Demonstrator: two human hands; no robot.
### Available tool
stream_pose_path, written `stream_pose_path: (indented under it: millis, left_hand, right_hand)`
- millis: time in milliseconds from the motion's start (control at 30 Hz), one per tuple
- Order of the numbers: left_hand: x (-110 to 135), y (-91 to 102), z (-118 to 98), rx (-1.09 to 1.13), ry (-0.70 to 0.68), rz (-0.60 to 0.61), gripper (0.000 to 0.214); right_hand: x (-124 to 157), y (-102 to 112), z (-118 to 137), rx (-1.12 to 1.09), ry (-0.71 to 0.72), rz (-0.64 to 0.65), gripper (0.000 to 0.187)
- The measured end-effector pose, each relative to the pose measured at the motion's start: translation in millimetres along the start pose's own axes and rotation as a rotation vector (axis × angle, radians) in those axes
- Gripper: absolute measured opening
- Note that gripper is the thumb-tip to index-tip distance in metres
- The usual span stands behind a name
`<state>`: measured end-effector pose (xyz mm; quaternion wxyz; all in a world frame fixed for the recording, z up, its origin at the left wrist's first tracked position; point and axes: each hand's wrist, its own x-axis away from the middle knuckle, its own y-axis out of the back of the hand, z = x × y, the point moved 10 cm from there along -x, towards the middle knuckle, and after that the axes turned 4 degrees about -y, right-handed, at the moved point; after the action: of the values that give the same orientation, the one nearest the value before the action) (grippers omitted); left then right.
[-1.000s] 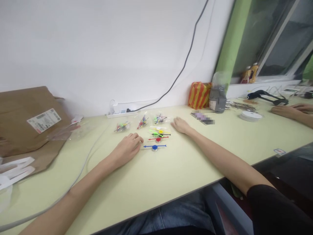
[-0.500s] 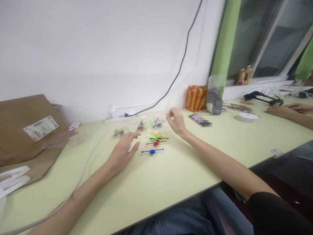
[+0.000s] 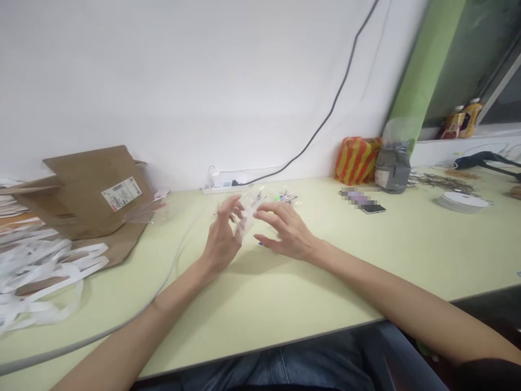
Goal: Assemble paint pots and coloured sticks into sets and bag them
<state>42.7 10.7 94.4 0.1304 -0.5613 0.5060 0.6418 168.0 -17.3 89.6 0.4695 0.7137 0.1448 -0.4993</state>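
Both of my hands are raised just above the pale green table [image 3: 309,288], close together. Between them is a small clear plastic bag [image 3: 246,213]. My left hand [image 3: 222,239] has its fingers curled onto the bag's left side. My right hand [image 3: 285,231] touches the bag's right side with its fingertips, fingers partly stretched. Behind the hands a small bag of coloured plastic pieces [image 3: 287,196] lies on the table. A blue piece [image 3: 261,243] peeks out under my right hand; the other coloured pieces are hidden by the hands.
A brown cardboard package [image 3: 93,190] and white paper strips [image 3: 49,266] lie at the left. A grey cable [image 3: 163,282] runs past my left arm. Along the wall are a power strip [image 3: 226,182], a striped bag [image 3: 358,160], a grey pouch [image 3: 393,168], a phone [image 3: 362,201] and a white roll [image 3: 462,201].
Both hands have lifted off the table and come together over the coloured pieces with a clear bag between them. The camera has swung left; the neighbour's hands have left the view.
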Motion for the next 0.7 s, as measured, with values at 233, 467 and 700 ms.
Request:
stream_pose_path:
  millis: [233,467,700]
  left_hand:
    - [-1,-7.2,8,-0.012,-0.017,0.03,0.079]
    - [-1,-10.1,16,-0.097,-0.015,0.087,0.037]
    - [-5,-6.2,22,-0.159,-0.01,0.107,0.022]
  right_hand:
    - [1,7,-9,0.019,-0.049,-0.064,0.049]
    - [3,-2,-18,0.089,-0.127,-0.025,0.035]
    - [3,6,-27,0.067,-0.179,-0.101,0.039]
